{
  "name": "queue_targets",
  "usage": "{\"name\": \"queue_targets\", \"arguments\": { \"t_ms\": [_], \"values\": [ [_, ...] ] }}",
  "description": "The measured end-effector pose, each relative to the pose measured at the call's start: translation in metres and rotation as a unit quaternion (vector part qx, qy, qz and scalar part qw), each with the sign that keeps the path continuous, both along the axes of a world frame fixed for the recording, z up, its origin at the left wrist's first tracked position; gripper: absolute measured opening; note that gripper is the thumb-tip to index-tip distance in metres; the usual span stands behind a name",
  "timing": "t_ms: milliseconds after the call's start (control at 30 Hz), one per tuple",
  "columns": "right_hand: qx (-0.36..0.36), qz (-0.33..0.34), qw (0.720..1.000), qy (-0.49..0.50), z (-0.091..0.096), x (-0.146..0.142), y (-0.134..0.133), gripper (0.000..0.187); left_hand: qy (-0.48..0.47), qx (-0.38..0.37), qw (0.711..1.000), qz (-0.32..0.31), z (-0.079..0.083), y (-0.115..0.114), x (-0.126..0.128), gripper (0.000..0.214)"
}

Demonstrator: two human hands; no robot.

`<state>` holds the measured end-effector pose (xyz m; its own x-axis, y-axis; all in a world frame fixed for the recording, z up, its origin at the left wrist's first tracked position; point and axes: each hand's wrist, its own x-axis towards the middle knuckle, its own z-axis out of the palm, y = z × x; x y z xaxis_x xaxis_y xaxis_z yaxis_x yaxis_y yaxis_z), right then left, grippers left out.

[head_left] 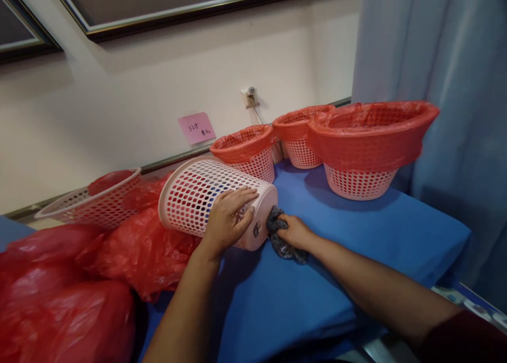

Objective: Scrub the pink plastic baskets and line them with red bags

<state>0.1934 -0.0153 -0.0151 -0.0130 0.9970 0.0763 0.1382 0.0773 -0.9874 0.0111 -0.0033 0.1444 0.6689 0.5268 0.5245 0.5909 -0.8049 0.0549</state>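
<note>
1. From my remote seat, I find the pale pink basket (200, 186) at the middle of the tabletop (253, 310), tipped on its side, mouth to the left and base to the right.
2. I have the left hand (229, 215) laid over the basket's side near the base; its grip is open, fingers spread across the holes.
3. I have the right hand (295, 231) closed around a crumpled dark grey cloth (292, 252), held right up at the edge of the base, close to a small dark label (256, 229).
4. Behind the basket, I see a smaller-looking lined basket (253, 162) upright, a red liner folded over its rim.
5. Farther right stand two more upright ones, a far lined basket (303, 149) and a large lined basket (364, 178), both likewise edged in red.
6. On the left, red plastic bags (75, 299) heap up near me, with a tilted white basket (99, 196) behind them.
7. On the far wall I make out a pink note (197, 128) and, to its right, a socket (249, 98); a blue curtain (447, 77) hangs at the right.
</note>
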Motion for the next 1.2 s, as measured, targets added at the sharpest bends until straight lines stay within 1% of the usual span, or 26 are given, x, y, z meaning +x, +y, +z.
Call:
{"name": "queue_targets", "arguments": {
  "t_ms": [100,167,233,267,300,367,433,467,500,533,567,633,700,767,833,900,967,1000,1033,1100,1133,1167,1200],
  "values": [
    [-0.012,0.104,0.995,-0.003,0.006,-0.004,-0.015,0.027,0.005,-0.002,1.0,0.006,0.001,0.0,0.0,0.034],
    [-0.007,0.166,0.986,0.001,0.011,-0.007,-0.028,0.027,0.005,-0.003,1.0,0.008,0.001,0.0,0.001,0.034],
    [0.001,0.208,0.978,0.01,0.017,-0.011,-0.041,0.031,0.003,-0.003,1.0,0.01,0.001,0.0,0.001,0.033],
    [0.016,0.214,0.976,0.017,0.02,-0.012,-0.047,0.033,0.002,-0.003,1.0,0.01,0.001,0.0,0.001,0.033],
    [0.046,0.208,0.977,0.025,0.023,-0.013,-0.052,0.034,0.003,-0.004,1.0,0.009,0.001,0.0,0.001,0.033],
    [0.15,0.156,0.975,0.04,0.027,-0.014,-0.058,0.035,0.002,-0.004,1.0,0.006,0.001,0.0,0.001,0.033],
    [0.266,0.068,0.96,0.045,0.03,-0.015,-0.058,0.037,0.001,-0.006,1.0,0.002,0.001,0.0,0.001,0.034],
    [0.3,0.025,0.953,0.04,0.03,-0.015,-0.055,0.038,-0.001,-0.008,1.0,0.001,0.001,0.0,0.001,0.034],
    [0.31,-0.016,0.95,0.031,0.029,-0.014,-0.049,0.04,-0.003,-0.009,1.0,0.001,0.0,0.0,0.0,0.034],
    [0.292,-0.057,0.955,0.02,0.027,-0.014,-0.042,0.041,-0.004,-0.01,1.0,0.001,0.0,0.0,0.0,0.034],
    [0.253,-0.095,0.963,0.008,0.024,-0.012,-0.033,0.042,-0.005,-0.011,1.0,0.002,0.0,0.0,0.0,0.034],
    [0.152,-0.153,0.976,-0.009,0.015,-0.007,-0.013,0.044,-0.005,-0.01,1.0,0.004,0.001,-0.001,0.0,0.033],
    [0.078,-0.17,0.982,-0.015,0.005,-0.001,0.006,0.042,-0.002,-0.008,1.0,0.006,0.001,-0.002,0.0,0.033],
    [0.055,-0.153,0.987,-0.016,-0.001,0.005,0.02,0.038,-0.001,-0.005,1.0,0.009,0.001,-0.003,0.001,0.033],
    [0.054,-0.138,0.989,-0.013,-0.002,0.008,0.025,0.035,-0.001,-0.005,1.0,0.009,0.001,-0.003,0.001,0.033],
    [0.077,-0.13,0.988,-0.01,0.004,0.007,0.021,0.039,-0.002,-0.007,1.0,0.008,0.0,-0.003,0.001,0.033],
    [0.115,-0.124,0.986,-0.008,0.012,0.005,0.008,0.045,-0.005,-0.01,1.0,0.01,0.0,-0.003,0.001,0.033],
    [0.139,-0.11,0.984,-0.012,0.017,0.004,-0.001,0.045,-0.006,-0.012,1.0,0.011,0.0,-0.002,0.001,0.033],
    [0.167,-0.083,0.982,-0.028,0.02,0.003,-0.011,0.044,-0.006,-0.014,1.0,0.01,0.0,-0.002,0.0,0.034],
    [0.218,0.003,0.971,-0.103,0.025,0.001,-0.029,0.04,-0.008,-0.018,1.0,0.009,0.0,-0.002,-0.001,0.034],
    [0.227,0.047,0.96,-0.157,0.026,0.0,-0.035,0.037,-0.009,-0.02,1.0,0.009,0.0,-0.001,-0.001,0.034],
    [0.219,0.073,0.95,-0.211,0.025,-0.001,-0.04,0.035,-0.011,-0.021,1.0,0.008,-0.001,-0.001,-0.002,0.034],
    [0.193,0.077,0.944,-0.256,0.024,-0.001,-0.041,0.033,-0.012,-0.022,1.0,0.008,-0.001,-0.001,-0.002,0.034]
  ]
}}
